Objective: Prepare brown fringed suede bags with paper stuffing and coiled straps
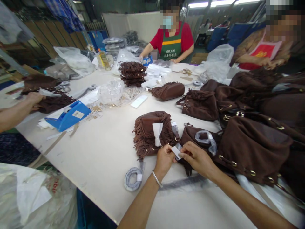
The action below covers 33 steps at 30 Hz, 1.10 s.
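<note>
Between my two hands is a small white tag [176, 152], with a bit of clear plastic wrap beside it. My left hand [165, 159], with a silver bangle at the wrist, pinches the tag's left side. The fingers of my right hand [195, 157] close on its right edge. Just beyond lies a brown fringed bag [152, 130] with a white paper strip [157, 134] on its face. To the right of it sits another brown bag [194, 135] bearing a plastic-wrapped loop [206, 140]. A coiled, wrapped strap [133, 179] rests left of my left forearm.
A large pile of brown bags [252, 146] fills the right side. On the white table [95, 152] stand a blue tape dispenser [69, 116] and a stack of fringed bags [132, 73]. A co-worker's hand [35, 100] works at left; two people stand across the table.
</note>
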Available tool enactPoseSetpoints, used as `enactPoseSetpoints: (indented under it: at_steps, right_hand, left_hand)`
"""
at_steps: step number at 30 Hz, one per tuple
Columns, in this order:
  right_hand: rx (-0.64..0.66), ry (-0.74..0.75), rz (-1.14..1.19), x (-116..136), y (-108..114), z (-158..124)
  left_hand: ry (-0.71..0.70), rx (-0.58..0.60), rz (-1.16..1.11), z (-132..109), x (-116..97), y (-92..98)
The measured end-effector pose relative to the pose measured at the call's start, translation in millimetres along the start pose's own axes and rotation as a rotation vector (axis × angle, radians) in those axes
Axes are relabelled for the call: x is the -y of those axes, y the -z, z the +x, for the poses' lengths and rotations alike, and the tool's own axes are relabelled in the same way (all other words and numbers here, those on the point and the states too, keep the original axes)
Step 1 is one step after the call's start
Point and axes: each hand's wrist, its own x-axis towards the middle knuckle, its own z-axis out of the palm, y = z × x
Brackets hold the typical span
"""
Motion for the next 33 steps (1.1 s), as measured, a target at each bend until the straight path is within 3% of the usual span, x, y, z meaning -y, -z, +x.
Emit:
enactPoseSetpoints:
  at_steps: [8, 18, 33]
  right_hand:
    - [-0.103, -0.183, 0.158, -12.0, -21.3, -4.0]
    - [-0.070, -0.440, 0.424, -25.0, -32.5, 0.6]
    - [-0.271, -0.408, 0.217, -5.3, -46.0, 1.7]
  left_hand:
    - [0.031, -0.020, 0.008, -5.3, -2.0, -3.0]
    - [0.015, -0.015, 0.008, -13.8, 0.6, 0.5]
    - [-0.007, -0.029, -0.055, -13.3, 6.0, 0.2]
